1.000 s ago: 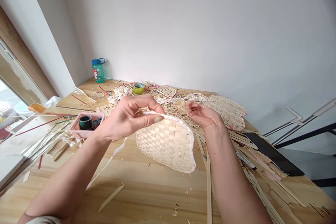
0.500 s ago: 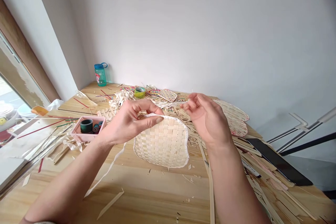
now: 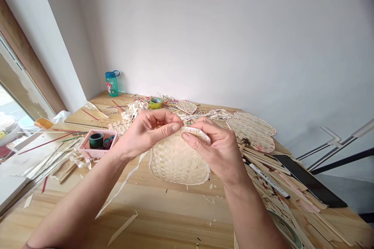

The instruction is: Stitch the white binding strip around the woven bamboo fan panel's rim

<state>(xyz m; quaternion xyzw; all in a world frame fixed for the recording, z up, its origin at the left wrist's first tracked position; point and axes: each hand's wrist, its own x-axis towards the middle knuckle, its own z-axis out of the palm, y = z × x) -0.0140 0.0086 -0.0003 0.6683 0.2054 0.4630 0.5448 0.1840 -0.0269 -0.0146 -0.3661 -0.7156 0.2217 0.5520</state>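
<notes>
A pale woven piece (image 3: 178,163) with a white-bound edge hangs upright between my hands, above the wooden table. My left hand (image 3: 159,128) pinches its top edge between thumb and fingers. On the right part of the same edge, my right hand (image 3: 213,144) is closed, thumb in front and fingers behind. The two thumb tips are close together. A thin dark needle-like tip shows just above the edge between them. From below my left hand a white strip (image 3: 125,183) trails down to the table.
A pink basket (image 3: 87,151) with dark spools stands left, a teal bottle (image 3: 112,84) behind it. Green-yellow tape (image 3: 155,103), strips and another woven piece (image 3: 253,130) lie at the back. A marker (image 3: 269,181) and a black flat object (image 3: 311,181) lie right.
My right hand has come down and left from beside the woven piece and closed on its top edge. My left hand has stayed nearly in place.
</notes>
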